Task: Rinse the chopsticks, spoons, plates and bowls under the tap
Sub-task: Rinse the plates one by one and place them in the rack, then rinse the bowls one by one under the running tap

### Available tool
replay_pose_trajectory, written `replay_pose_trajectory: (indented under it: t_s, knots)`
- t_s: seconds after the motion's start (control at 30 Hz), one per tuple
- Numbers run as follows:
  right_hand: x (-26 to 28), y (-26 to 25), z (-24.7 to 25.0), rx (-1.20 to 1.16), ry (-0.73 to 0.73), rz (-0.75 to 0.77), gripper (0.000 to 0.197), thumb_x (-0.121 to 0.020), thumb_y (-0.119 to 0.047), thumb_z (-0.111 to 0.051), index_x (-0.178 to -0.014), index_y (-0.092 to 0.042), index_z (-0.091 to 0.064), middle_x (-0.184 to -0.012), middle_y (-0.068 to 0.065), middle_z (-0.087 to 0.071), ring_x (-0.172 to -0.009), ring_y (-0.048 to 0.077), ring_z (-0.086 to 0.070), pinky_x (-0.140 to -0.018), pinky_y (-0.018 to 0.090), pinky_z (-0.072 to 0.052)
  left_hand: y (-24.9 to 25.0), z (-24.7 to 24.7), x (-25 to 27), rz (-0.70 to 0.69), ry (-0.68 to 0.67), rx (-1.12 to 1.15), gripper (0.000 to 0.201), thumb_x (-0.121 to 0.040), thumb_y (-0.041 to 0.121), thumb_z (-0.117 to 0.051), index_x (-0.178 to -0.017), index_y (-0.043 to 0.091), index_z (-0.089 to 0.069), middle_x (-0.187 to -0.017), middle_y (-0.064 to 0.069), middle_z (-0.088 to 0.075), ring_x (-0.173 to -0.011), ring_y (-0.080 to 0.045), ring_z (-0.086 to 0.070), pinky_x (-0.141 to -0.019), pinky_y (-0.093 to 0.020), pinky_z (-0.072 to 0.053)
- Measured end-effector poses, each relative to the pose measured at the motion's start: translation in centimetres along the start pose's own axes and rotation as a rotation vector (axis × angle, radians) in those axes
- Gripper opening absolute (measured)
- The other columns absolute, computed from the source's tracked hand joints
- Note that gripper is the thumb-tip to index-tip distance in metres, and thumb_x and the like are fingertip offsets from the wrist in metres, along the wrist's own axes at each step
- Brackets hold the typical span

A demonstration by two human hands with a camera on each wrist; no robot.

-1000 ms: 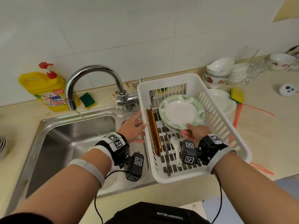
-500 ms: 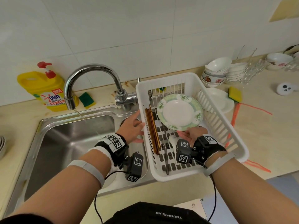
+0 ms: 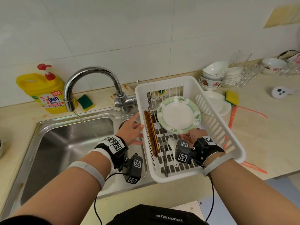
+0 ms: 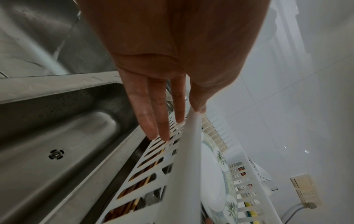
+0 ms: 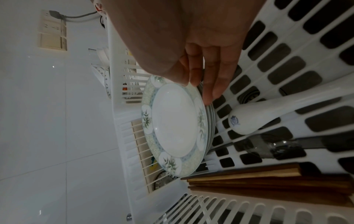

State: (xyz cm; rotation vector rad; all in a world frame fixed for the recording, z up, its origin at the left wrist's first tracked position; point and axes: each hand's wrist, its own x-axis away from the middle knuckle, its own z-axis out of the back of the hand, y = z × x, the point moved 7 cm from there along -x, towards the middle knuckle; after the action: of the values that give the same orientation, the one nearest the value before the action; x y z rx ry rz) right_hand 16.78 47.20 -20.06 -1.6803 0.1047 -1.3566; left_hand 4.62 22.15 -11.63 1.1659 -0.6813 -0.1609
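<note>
A green-rimmed plate tops a stack of plates at the far end of the white basket. My right hand pinches its near rim, thumb on top, fingers behind, seen close in the right wrist view on the plate. Brown chopsticks lie along the basket's left side, with a white ceramic spoon and a dark metal utensil on its floor. My left hand is open, straight fingers touching the basket's left wall. The tap runs a thin stream into the sink.
A yellow detergent bottle and green sponge stand behind the sink. Right of the basket are stacked bowls, a white plate, a yellow sponge and glasses. The basket spans the smaller sink basin.
My right hand has lowered the plate from a steeper tilt down onto the stack in the basket. The left hand has stayed against the basket's wall.
</note>
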Motion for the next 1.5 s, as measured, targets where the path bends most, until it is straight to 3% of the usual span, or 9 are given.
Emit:
replay_pose_trajectory:
  t_s: [0.2, 0.3, 0.43, 0.53, 0.77, 1.03, 1.3, 1.43, 1.5]
  knots:
    - [0.3, -0.4, 0.1, 0.038, 0.067, 0.061, 0.022, -0.093, 0.003, -0.051, -0.115, 0.003, -0.057, -0.093, 0.023, -0.069, -0.068, 0.024, -0.066, -0.053, 0.035, -0.059, -0.3, 0.2, -0.4, -0.022, -0.003, -0.047, 0.068, -0.104, 0.012, -0.054, -0.158, 0.039, -0.023, -0.106, 0.005, -0.074, -0.083, -0.012, -0.076, -0.066, -0.032, -0.063]
    - [1.5, -1.9, -0.1, 0.118, 0.122, 0.151, 0.012, -0.087, -0.002, -0.058, -0.096, 0.003, -0.054, -0.073, 0.016, -0.06, -0.053, 0.023, -0.057, -0.06, 0.041, -0.058, -0.6, 0.5, -0.8, -0.033, 0.004, -0.08, 0.067, -0.104, 0.014, -0.055, -0.159, 0.036, -0.024, -0.111, 0.003, -0.074, -0.085, -0.012, -0.075, -0.064, -0.029, -0.061]
    - [6.6, -6.0, -4.5, 0.241, -0.129, 0.358, 0.011, -0.097, -0.002, -0.054, -0.087, -0.008, -0.056, -0.079, 0.012, -0.055, -0.06, 0.02, -0.049, -0.064, 0.037, -0.05, -0.7, 1.7, -1.0, -0.068, 0.028, -0.201, 0.051, -0.102, 0.018, -0.058, -0.15, 0.029, -0.044, -0.111, 0.001, -0.073, -0.093, -0.013, -0.074, -0.072, -0.032, -0.063]
    - [11.5, -8.5, -9.8, 0.593, -0.344, 0.673, 0.007, -0.098, -0.012, -0.055, -0.092, -0.013, -0.059, -0.087, 0.009, -0.064, -0.064, 0.019, -0.06, -0.074, 0.039, -0.055, -0.6, 4.1, -0.1, -0.097, 0.051, -0.301, 0.03, -0.103, 0.019, -0.056, -0.132, 0.022, -0.062, -0.114, 0.0, -0.07, -0.095, -0.011, -0.072, -0.082, -0.035, -0.062]
    - [19.3, -3.5, -24.6, 1.271, -0.717, 1.054, 0.011, -0.098, -0.03, -0.058, -0.105, -0.023, -0.062, -0.096, -0.009, -0.066, -0.091, 0.012, -0.064, -0.084, 0.03, -0.051, -3.6, 18.1, 5.1, -0.099, 0.332, -0.608, 0.022, -0.1, 0.023, -0.059, -0.119, 0.025, -0.071, -0.109, 0.009, -0.072, -0.098, -0.012, -0.066, -0.099, -0.034, -0.052]
    - [26.7, 7.1, -40.5, 1.573, -0.898, 1.172, 0.001, -0.095, -0.031, -0.057, -0.095, -0.032, -0.058, -0.1, -0.005, -0.067, -0.095, 0.021, -0.063, -0.089, 0.039, -0.054, -12.2, 36.4, 16.0, 0.124, 0.633, -0.759, 0.02, -0.096, 0.022, -0.055, -0.108, 0.029, -0.069, -0.115, 0.002, -0.063, -0.1, -0.022, -0.064, -0.091, -0.042, -0.054]
    - [33.6, 13.2, -56.0, 1.464, -1.001, 1.148, 0.023, -0.096, -0.022, -0.058, -0.119, -0.017, -0.059, -0.105, 0.0, -0.066, -0.099, 0.021, -0.063, -0.085, 0.031, -0.049, -19.1, 52.5, 21.9, 0.329, 0.89, -0.667, 0.049, -0.097, 0.028, -0.059, -0.142, 0.017, -0.044, -0.137, -0.013, -0.042, -0.112, -0.036, -0.058, -0.096, -0.048, -0.051]
    - [34.5, 14.3, -60.5, 1.389, -0.935, 1.059, 0.034, -0.096, -0.023, -0.058, -0.13, -0.016, -0.055, -0.113, 0.004, -0.065, -0.105, 0.023, -0.062, -0.092, 0.035, -0.05, -20.9, 58.3, 20.5, 0.362, 0.9, -0.486, 0.061, -0.1, 0.042, -0.053, -0.15, 0.011, -0.036, -0.131, -0.017, -0.061, -0.118, -0.037, -0.06, -0.098, -0.045, -0.049]
    - [34.4, 14.7, -61.5, 1.363, -0.9, 1.018, 0.035, -0.096, -0.022, -0.059, -0.13, -0.017, -0.053, -0.112, 0.004, -0.065, -0.103, 0.024, -0.063, -0.092, 0.037, -0.051, -21.5, 59.7, 19.5, 0.39, 0.853, -0.45, 0.059, -0.099, 0.047, -0.052, -0.145, 0.012, -0.044, -0.118, -0.014, -0.07, -0.107, -0.036, -0.066, -0.092, -0.043, -0.054]
